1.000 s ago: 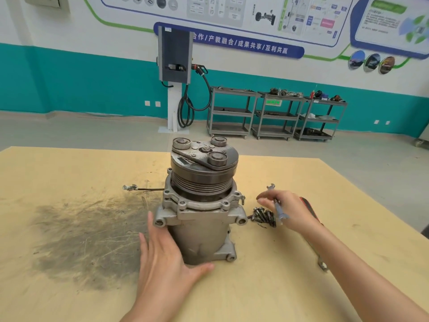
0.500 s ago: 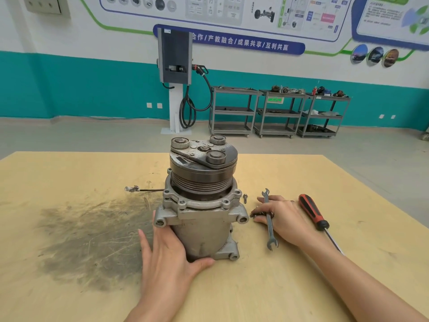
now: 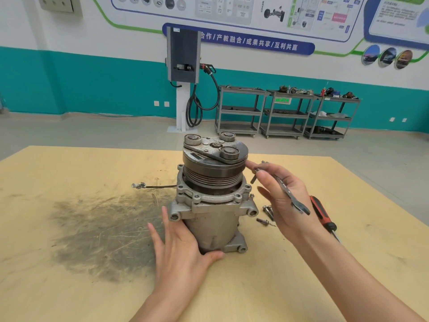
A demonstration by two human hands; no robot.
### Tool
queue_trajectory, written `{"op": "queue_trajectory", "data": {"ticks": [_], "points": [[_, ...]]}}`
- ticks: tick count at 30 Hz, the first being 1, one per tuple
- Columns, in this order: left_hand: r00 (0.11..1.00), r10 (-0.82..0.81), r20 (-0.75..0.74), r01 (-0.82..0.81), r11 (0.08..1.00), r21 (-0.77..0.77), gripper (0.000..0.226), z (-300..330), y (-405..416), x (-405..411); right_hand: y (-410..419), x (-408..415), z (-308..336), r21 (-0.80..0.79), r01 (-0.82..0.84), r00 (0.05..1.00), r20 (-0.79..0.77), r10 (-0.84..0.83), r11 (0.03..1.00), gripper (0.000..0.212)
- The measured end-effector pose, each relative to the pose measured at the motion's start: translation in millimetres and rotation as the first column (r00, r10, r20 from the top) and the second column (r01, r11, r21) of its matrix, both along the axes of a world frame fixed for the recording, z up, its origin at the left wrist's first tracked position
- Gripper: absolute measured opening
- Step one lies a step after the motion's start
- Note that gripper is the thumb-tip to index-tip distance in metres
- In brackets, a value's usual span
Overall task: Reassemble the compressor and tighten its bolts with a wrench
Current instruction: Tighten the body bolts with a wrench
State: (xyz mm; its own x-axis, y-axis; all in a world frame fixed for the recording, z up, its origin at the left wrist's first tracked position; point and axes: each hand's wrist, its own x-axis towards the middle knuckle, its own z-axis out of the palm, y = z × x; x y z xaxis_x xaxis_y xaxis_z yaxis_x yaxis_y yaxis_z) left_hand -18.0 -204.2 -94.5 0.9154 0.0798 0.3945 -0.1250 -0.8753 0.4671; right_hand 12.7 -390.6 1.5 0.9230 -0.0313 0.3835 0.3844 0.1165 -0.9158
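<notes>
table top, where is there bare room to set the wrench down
Free: the yellow wooden table top near its front edge, between the two forearms, and its far left corner behind the dark smudge. Crowded: right of the grey metal compressor, where loose bolts and the red-handled screwdriver lie.

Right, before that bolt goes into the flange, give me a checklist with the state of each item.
1. Compressor upright on the table: ok.
2. Left hand bracing the housing: ok.
3. Bolt pinched in the right hand: ok.
4. Wrench in that same hand: ok.
5. Bolt lined up with a flange hole: not ok, it is beside the pulley.
6. Spare bolts within reach: ok.
</notes>
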Motion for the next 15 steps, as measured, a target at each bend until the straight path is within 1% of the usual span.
{"op": "queue_trajectory", "data": {"ticks": [2,4,8,10,13,15], "points": [[1.000,-0.002,-0.008,0.002,1.000,-0.001,0.115,0.7,1.1,0.0,3.8,-1.3,1.0,0.009,0.013,0.999,-0.036,-0.013,1.000,0.010],[1.000,-0.007,-0.017,0.007,1.000,-0.002,0.119,0.3,2.6,0.3,4.4,-1.5,3.4,-0.008,0.014,1.000,-0.021,-0.014,1.000,0.013],[1.000,-0.017,-0.023,0.016,0.999,-0.033,0.128,0.0,3.5,1.6,0.8,-3.3,7.5,-0.091,0.000,0.999,-0.039,-0.003,0.996,0.027],[1.000,-0.018,-0.017,0.017,0.999,-0.047,0.131,0.3,3.3,1.9,-2.5,-5.3,8.1,-0.141,-0.001,0.999,-0.050,-0.006,0.990,0.029],[1.000,-0.022,-0.014,0.021,0.998,-0.065,0.133,1.6,2.8,1.7,-2.3,-8.2,5.1,-0.143,0.008,0.997,-0.072,-0.018,0.990,0.030],[1.000,-0.023,-0.017,0.022,0.997,-0.074,0.133,2.9,2.0,1.1,-0.3,-8.2,4.4,-0.156,0.028,0.997,-0.062,-0.038,0.987,0.025]]}}
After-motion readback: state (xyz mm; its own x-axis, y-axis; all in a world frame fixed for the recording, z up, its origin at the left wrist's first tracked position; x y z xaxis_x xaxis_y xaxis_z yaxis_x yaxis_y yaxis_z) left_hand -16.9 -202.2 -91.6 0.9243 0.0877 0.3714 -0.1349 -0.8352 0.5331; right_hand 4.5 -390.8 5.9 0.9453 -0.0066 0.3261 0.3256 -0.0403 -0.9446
